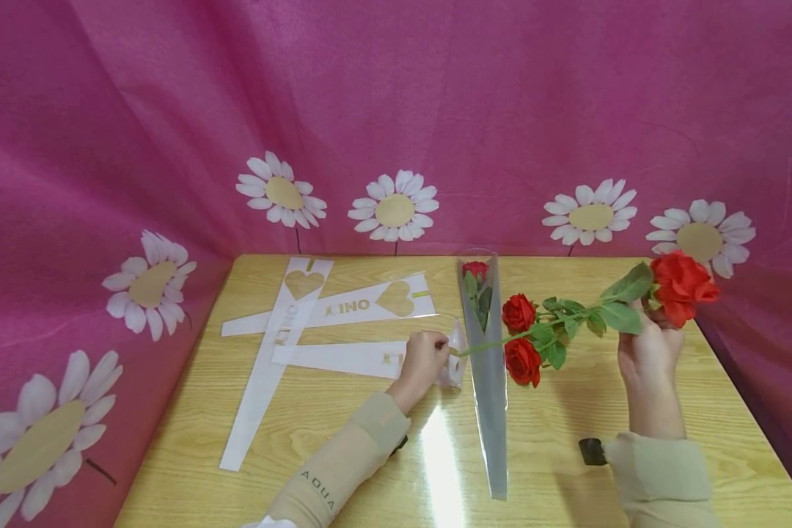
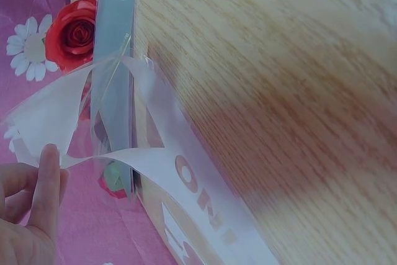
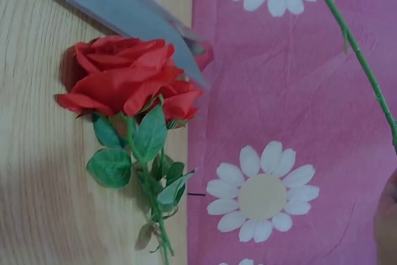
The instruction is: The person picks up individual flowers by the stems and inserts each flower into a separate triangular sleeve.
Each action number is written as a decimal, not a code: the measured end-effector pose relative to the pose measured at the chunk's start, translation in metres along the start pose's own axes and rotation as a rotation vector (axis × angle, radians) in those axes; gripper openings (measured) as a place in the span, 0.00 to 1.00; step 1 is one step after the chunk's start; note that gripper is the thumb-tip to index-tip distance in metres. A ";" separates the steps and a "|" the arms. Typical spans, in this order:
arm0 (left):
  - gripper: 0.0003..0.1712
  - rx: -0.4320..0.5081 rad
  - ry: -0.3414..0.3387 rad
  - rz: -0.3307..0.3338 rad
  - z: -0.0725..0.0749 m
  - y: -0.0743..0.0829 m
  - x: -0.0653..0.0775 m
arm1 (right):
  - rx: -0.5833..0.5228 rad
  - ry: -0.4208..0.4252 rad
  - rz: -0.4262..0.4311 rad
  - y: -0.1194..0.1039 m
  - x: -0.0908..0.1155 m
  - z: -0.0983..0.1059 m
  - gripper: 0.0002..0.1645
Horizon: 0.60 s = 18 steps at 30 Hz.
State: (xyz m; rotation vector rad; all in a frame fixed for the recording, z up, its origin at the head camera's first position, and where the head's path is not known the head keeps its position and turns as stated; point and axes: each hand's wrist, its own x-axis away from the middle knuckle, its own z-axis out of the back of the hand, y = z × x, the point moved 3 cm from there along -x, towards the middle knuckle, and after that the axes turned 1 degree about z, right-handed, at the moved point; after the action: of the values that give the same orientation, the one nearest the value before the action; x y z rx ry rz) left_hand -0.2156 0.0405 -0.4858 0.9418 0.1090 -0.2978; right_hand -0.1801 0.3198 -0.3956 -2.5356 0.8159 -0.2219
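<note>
My left hand (image 1: 424,363) pinches the mouth edge of a white and clear flower sleeve (image 1: 343,358) with gold print. In the left wrist view the sleeve (image 2: 146,79) gapes open beside the fingertips (image 2: 51,153). My right hand (image 1: 650,359) holds a red artificial rose (image 1: 683,287) just below its bloom, over the right of the table. Its long green stem (image 3: 356,51) points left, and in the head view its end overlaps the sleeve's mouth. Two more red roses (image 1: 519,313) (image 1: 523,361) lie on the table between the hands.
A rose in a grey-backed clear sleeve (image 1: 491,418) lies lengthwise at mid-table. Two flat white sleeves (image 1: 254,411) (image 1: 346,311) cross each other at the left. A pink curtain (image 1: 396,110) with daisies surrounds the wooden table (image 1: 191,447).
</note>
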 end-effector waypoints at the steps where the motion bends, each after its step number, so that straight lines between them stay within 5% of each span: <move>1: 0.06 -0.008 -0.003 -0.003 0.000 0.001 0.000 | 0.005 -0.020 0.022 0.001 0.001 -0.002 0.22; 9: 0.05 -0.056 -0.066 0.010 -0.001 0.005 0.001 | 0.064 -0.103 0.126 0.008 0.012 -0.019 0.22; 18: 0.06 -0.073 -0.096 0.037 -0.005 0.003 0.002 | 0.256 -0.198 0.267 0.012 0.023 -0.032 0.19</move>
State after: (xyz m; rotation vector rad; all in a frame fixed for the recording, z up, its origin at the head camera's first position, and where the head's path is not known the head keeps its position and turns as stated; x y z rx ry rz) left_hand -0.2125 0.0455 -0.4863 0.8552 0.0139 -0.3022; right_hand -0.1773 0.2857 -0.3726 -2.1451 0.9672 0.0116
